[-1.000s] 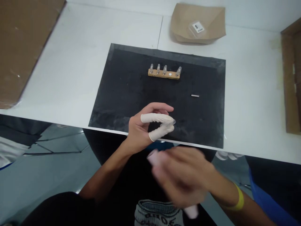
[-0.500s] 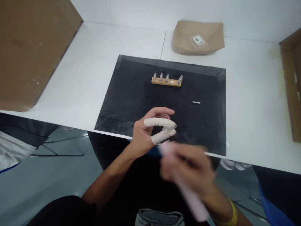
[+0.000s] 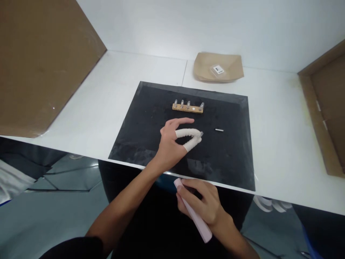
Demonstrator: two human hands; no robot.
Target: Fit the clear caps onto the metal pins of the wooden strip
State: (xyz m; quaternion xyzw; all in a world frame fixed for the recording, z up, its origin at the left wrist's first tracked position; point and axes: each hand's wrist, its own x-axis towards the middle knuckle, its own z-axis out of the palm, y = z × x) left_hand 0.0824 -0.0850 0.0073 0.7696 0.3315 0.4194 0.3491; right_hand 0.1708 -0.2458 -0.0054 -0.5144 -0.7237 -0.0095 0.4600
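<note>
left hand point(image 3: 170, 144): farther over mat point(image 3: 229, 162) | gap to right hand point(image 3: 203, 201): seemingly wider

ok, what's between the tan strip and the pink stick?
Head view: left hand, pinching a small clear piece over the black mat, then the table edge.

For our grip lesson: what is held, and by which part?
The left hand pinches a small clear piece; one end shows, the gripped part is hidden. The right hand grips a pink bar near its upper end.
</note>
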